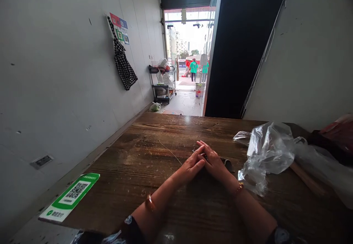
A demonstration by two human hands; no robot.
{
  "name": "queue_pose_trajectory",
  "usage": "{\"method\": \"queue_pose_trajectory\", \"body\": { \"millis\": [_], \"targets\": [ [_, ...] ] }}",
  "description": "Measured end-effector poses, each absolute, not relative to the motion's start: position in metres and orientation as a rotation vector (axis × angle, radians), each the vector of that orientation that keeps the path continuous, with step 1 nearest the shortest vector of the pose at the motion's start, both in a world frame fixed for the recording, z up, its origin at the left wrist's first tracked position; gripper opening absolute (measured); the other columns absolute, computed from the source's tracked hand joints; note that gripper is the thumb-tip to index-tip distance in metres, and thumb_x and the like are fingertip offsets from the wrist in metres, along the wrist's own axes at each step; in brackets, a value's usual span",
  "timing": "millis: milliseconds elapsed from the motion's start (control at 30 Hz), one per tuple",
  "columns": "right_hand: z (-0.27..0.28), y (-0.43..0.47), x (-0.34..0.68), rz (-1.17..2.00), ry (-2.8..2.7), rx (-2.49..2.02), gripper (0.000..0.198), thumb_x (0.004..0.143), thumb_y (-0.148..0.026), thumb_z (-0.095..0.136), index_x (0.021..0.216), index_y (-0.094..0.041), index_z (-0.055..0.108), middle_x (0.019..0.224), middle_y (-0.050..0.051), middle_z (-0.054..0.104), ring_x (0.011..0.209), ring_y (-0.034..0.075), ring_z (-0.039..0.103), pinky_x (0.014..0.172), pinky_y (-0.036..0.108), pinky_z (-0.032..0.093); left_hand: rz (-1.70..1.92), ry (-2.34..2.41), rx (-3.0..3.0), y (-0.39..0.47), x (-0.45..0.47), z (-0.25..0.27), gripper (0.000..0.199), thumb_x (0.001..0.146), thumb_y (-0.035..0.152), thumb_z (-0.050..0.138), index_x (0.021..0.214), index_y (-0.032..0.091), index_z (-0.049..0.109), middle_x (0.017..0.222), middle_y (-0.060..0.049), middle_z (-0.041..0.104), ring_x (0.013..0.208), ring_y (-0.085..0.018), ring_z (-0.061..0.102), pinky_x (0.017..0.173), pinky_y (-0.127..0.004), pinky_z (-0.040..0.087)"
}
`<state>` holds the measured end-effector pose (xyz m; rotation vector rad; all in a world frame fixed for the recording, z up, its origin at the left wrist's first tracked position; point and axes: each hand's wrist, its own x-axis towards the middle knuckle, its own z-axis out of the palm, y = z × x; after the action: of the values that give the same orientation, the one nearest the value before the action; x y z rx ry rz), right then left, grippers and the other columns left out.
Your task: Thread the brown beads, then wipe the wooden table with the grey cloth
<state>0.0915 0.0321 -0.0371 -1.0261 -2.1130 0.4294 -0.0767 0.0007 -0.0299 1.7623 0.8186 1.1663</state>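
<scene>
My left hand (192, 166) lies on the brown wooden table (124, 185), its fingers stretched out and meeting the fingers of my right hand. My right hand (213, 161) slants in from the other side, fingers straight, some overlapping the left fingertips. I see nothing held in either hand; the space under the palms is hidden. Beside my right hand sits a small dark curled thing (228, 165) whose kind I cannot make out. A thin strand (170, 151) runs across the tabletop up to my left hand.
Crumpled clear plastic bags (268, 148) lie on the right, over a wooden stick-like piece (307, 178). At the left edge is a green QR-code card (72, 196). A checkered apron (124, 65) hangs on the wall. Beyond stand a loaded cart (163, 86) and people outside (193, 67).
</scene>
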Motion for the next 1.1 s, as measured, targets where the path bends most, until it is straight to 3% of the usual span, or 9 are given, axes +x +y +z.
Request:
{"method": "queue_pose_trajectory", "body": {
  "millis": [133, 233, 300, 433, 567, 700, 833, 967, 1100],
  "targets": [
    [-0.038, 0.026, 0.089, 0.417, -2.214, -1.021, 0.062, 0.094, -0.051, 0.045, 0.15, -0.028, 0.033, 0.154, 0.011, 0.038, 0.142, 0.027, 0.036, 0.113, 0.052, 0.033, 1.426, 1.131, 1.659, 0.002, -0.082, -0.022, 0.064, 0.081, 0.052, 0.066, 0.135, 0.02, 0.053, 0.123, -0.014, 0.063, 0.089, -0.023, 0.068, 0.082, -0.039, 0.057],
    [-0.04, 0.02, 0.086, 0.336, -2.349, -1.11, 0.076, 0.084, -0.059, 0.06, 0.15, -0.03, 0.035, 0.157, 0.011, 0.034, 0.143, 0.034, 0.031, 0.112, 0.059, 0.029, 1.598, 1.21, 1.478, 0.008, -0.096, -0.015, 0.06, 0.084, 0.057, 0.058, 0.13, 0.019, 0.053, 0.111, -0.01, 0.063, 0.073, -0.016, 0.065, 0.061, -0.029, 0.056],
    [-0.04, 0.017, 0.083, 0.287, -2.424, -1.164, 0.078, 0.08, -0.06, 0.064, 0.148, -0.031, 0.039, 0.158, 0.011, 0.032, 0.144, 0.038, 0.027, 0.112, 0.063, 0.026, 1.679, 1.215, 1.387, 0.013, -0.105, -0.014, 0.057, 0.086, 0.059, 0.054, 0.128, 0.019, 0.054, 0.107, -0.008, 0.062, 0.071, -0.015, 0.065, 0.056, -0.025, 0.053],
    [-0.032, 0.009, 0.073, 0.209, -2.46, -1.324, 0.069, 0.083, -0.06, 0.061, 0.142, -0.029, 0.048, 0.156, 0.011, 0.035, 0.143, 0.041, 0.027, 0.111, 0.066, 0.022, 1.727, 1.27, 1.273, 0.025, -0.117, -0.018, 0.057, 0.086, 0.063, 0.051, 0.121, 0.018, 0.057, 0.098, -0.006, 0.064, 0.066, -0.013, 0.065, 0.057, -0.023, 0.05],
    [-0.022, -0.03, 0.048, 0.254, -2.533, -1.331, 0.077, 0.077, -0.065, 0.064, 0.142, -0.025, 0.049, 0.154, 0.015, 0.038, 0.14, 0.042, 0.033, 0.111, 0.068, 0.02, 1.705, 1.303, 1.278, 0.032, -0.122, -0.025, 0.058, 0.084, 0.064, 0.051, 0.118, 0.018, 0.057, 0.094, -0.005, 0.064, 0.062, -0.013, 0.065, 0.056, -0.023, 0.047],
    [-0.026, -0.1, 0.02, 0.338, -2.608, -1.019, 0.086, 0.068, -0.073, 0.067, 0.143, -0.04, 0.043, 0.152, 0.004, 0.043, 0.139, 0.037, 0.035, 0.114, 0.064, 0.018, 1.644, 1.326, 1.463, 0.031, -0.124, -0.032, 0.055, 0.087, 0.061, 0.047, 0.119, 0.017, 0.056, 0.095, -0.006, 0.064, 0.064, -0.014, 0.066, 0.06, -0.025, 0.048],
    [-0.035, -0.145, 0.019, 0.335, -2.515, -1.045, 0.069, 0.078, -0.065, 0.061, 0.14, -0.04, 0.046, 0.148, 0.0, 0.049, 0.138, 0.033, 0.038, 0.115, 0.058, 0.023, 1.535, 1.386, 1.549, 0.029, -0.123, -0.035, 0.056, 0.084, 0.063, 0.045, 0.112, 0.015, 0.058, 0.088, -0.006, 0.065, 0.06, -0.017, 0.066, 0.06, -0.03, 0.051],
    [-0.043, -0.16, 0.064, 0.17, -2.498, -1.061, 0.053, 0.081, -0.053, 0.064, 0.132, -0.04, 0.055, 0.14, -0.003, 0.057, 0.132, 0.031, 0.046, 0.112, 0.053, 0.031, 1.43, 1.348, 1.685, 0.005, -0.126, -0.036, 0.045, 0.076, 0.056, 0.059, 0.093, 0.016, 0.066, 0.083, -0.008, 0.068, 0.071, -0.022, 0.067, 0.068, -0.036, 0.055],
    [-0.061, -0.173, 0.148, -0.195, -2.326, -1.233, 0.044, 0.084, -0.033, 0.063, 0.128, -0.037, 0.059, 0.135, 0.0, 0.062, 0.127, 0.029, 0.053, 0.106, 0.052, 0.039, 1.19, 1.34, 2.07, -0.045, -0.147, -0.053, 0.038, 0.077, 0.04, 0.064, 0.108, 0.02, 0.069, 0.113, -0.012, 0.068, 0.096, -0.026, 0.068, 0.087, -0.041, 0.055]
  ]
}}
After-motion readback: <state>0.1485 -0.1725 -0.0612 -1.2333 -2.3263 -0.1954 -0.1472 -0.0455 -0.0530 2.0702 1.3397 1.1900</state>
